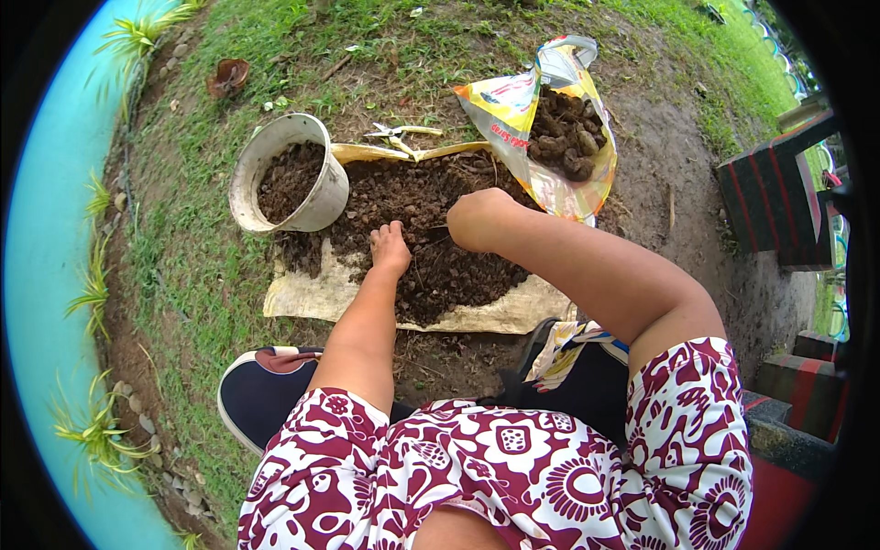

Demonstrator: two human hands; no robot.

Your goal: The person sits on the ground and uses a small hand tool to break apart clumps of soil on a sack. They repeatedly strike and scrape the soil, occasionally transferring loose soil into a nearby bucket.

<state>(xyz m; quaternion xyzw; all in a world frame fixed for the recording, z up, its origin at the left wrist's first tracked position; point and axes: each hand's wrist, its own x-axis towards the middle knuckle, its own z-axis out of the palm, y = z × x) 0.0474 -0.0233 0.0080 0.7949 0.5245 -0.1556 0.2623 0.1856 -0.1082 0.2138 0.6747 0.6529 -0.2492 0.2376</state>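
Observation:
Dark, crumbly soil (460,275) is heaped on a pale woven sack (309,295) laid on the ground before me. My left hand (390,249) rests at the soil with its fingers bent down; whether it pinches anything is unclear. Just to the right, my right hand (478,218) is curled over the heap, its fingers hidden behind its back. A thin dark sliver shows beside it, too small to name. The white plastic bucket (337,192), tilted and partly filled with soil, lies left of the heap. Pruning shears (405,132) with pale handles lie beyond the sack's far edge.
A printed plastic bag (498,113) holding brown clumps or tubers (567,137) stands at the far right of the sack. A brown husk or shell (228,77) lies on the grass. Dark red-striped blocks (770,199) stand right; a turquoise wall (55,227) borders the left.

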